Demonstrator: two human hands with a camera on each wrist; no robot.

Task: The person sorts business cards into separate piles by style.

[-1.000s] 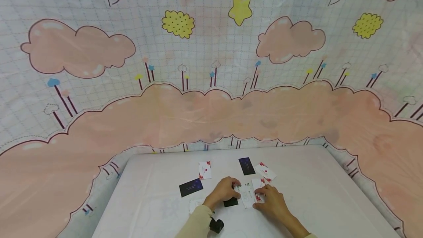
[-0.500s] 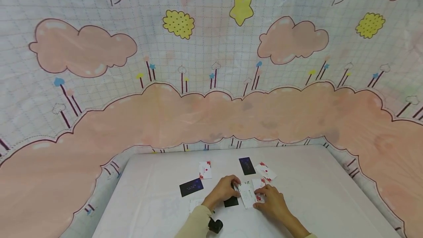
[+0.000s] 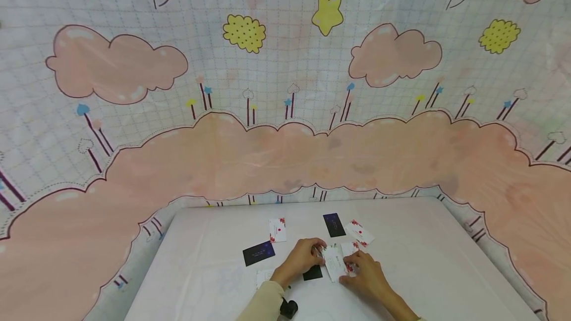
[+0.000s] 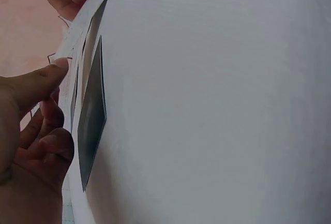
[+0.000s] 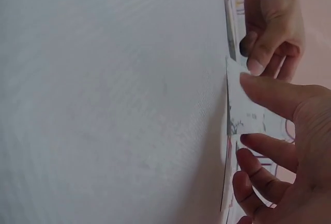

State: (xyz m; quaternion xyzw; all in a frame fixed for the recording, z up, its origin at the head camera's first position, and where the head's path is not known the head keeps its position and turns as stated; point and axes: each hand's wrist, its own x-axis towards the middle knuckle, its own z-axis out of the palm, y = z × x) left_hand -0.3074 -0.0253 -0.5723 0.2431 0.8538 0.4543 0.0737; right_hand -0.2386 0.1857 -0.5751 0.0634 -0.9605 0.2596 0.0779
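Both hands meet over a white printed card (image 3: 334, 263) on the white table (image 3: 209, 261). My left hand (image 3: 317, 254) pinches the card's left top corner; its thumb (image 4: 44, 79) presses the card's edge (image 4: 77, 43) while the other fingers curl below. My right hand (image 3: 350, 267) holds the card's right side, with its thumb (image 5: 269, 94) on top of the card (image 5: 243, 115) and its fingers curled under it. A black card (image 3: 312, 273) lies flat just below the left hand, and shows as a dark card (image 4: 93, 115) in the left wrist view.
More cards lie scattered on the table: a dark one (image 3: 258, 253) at the left, a flowered white one (image 3: 277, 230), a dark one (image 3: 334, 224), a flowered one (image 3: 359, 232), and a pale one (image 3: 264, 276) by my left sleeve. A cloud-patterned backdrop (image 3: 285, 152) hangs behind.
Both hands stay on the white card; the card and hands have shifted only slightly. The other cards lie where they were.
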